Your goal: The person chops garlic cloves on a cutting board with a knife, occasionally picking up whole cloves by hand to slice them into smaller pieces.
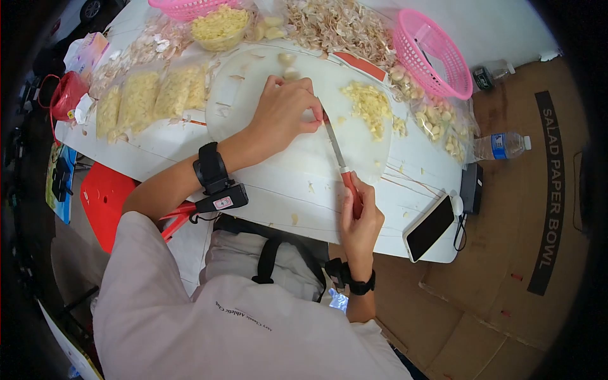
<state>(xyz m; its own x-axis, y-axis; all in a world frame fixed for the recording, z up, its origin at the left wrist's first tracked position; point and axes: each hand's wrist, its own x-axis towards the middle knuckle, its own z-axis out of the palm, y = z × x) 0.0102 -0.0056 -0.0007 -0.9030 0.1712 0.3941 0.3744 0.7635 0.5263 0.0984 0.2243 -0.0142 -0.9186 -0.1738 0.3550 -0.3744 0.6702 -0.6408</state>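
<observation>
My right hand (pixel 361 215) is closed around the red handle of a knife (pixel 334 144), its blade pointing away from me over the white cutting board (pixel 297 155). The fingers of my left hand (pixel 288 107) are curled and pinched together beside the knife's tip. What they hold, if anything, is too small to make out. Just beyond that hand lie whole peeled garlic cloves (pixel 287 59). A pile of chopped garlic (pixel 368 107) spreads over the right part of the board, with some bits near the blade.
Left of the board lie bags of chopped garlic (pixel 139 98). Behind it are a tub of chopped garlic (pixel 219 26), garlic skins (pixel 339 28) and a pink basket (pixel 437 57). Bagged cloves (pixel 440 123), a water bottle (pixel 500 145) and a phone (pixel 429 228) are at right.
</observation>
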